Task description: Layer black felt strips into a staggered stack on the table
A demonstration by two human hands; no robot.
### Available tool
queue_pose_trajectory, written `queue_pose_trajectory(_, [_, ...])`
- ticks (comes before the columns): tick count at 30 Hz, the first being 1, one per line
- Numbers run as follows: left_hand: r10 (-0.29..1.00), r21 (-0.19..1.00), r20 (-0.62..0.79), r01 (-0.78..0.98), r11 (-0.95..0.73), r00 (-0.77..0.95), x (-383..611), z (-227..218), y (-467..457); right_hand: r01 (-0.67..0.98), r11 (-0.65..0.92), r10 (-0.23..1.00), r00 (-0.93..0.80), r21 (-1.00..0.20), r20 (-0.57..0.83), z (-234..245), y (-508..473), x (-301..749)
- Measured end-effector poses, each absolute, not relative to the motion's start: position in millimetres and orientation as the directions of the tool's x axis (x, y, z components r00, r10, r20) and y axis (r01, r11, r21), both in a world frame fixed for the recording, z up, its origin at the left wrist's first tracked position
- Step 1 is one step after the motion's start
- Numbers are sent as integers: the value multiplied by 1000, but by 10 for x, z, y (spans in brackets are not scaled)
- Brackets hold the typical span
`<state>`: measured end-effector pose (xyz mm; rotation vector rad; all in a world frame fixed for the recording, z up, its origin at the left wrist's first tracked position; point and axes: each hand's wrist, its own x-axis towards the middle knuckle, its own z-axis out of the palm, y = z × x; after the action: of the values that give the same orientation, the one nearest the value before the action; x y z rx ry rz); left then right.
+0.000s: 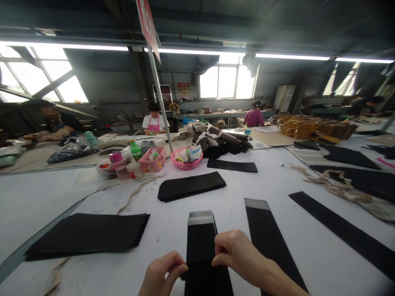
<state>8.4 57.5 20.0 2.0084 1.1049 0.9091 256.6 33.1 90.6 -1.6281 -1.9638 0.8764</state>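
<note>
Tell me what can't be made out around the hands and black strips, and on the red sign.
All in the head view:
- Near end of the black strip between the hands: cut off by the bottom edge.
- How many layers the left hand and right hand pinch: lost in black on black.
- Part of the strip to the right: covered by the right forearm.
- Red sign's wording: steeply angled, cut by the top edge.

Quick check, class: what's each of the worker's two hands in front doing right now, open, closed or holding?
Left hand: closed, pinching the black strip at its left edge.
Right hand: closed, pinching it at the right edge.
</note>
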Motion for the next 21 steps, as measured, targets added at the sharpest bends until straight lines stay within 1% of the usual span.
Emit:
queue_pose_trajectory(4, [880, 791, 206, 457, -407, 427, 10, 333, 579, 684, 77, 982, -177, -725, -64, 906, 350, 2609])
queue_pose_trajectory(7, [887, 811, 202, 438, -389, 414, 19, 407, 578, 633, 143, 959, -279, -761, -51, 909, 381, 2628])
queue_pose_trajectory(10, [907, 860, 209, 372, -349, 366, 65, 473, 582, 559, 206, 914, -402, -803, -45, 920, 404, 2600])
queue_pose_trajectory(12, [938, 926, 176, 273, -261, 299, 100, 503, 595, 534, 192, 909, -414, -823, -56, 920, 418, 2574])
queue_pose_trajectory(14, [955, 990, 90, 81, -117, 281, 139, 500, 609, 515, 168, 917, -395, -841, -59, 915, 434, 2560])
queue_pose_trajectory(16, [931, 994, -3, -104, 45, 366, 183, 448, 600, 475, 138, 922, -381, -869, -62, 909, 455, 2562])
queue_pose_trajectory(17, [898, 982, -42, -149, 118, 437, 206, 406, 579, 446, 121, 923, -380, -887, -65, 906, 466, 2568])
queue_pose_trajectory(19, [812, 962, -127, -130, 241, 569, 252, 299, 503, 381, 82, 926, -372, -921, -71, 899, 486, 2589])
queue_pose_trajectory(21, [739, 941, -212, -70, 331, 640, 298, 186, 396, 340, 49, 932, -354, -939, -80, 888, 507, 2616])
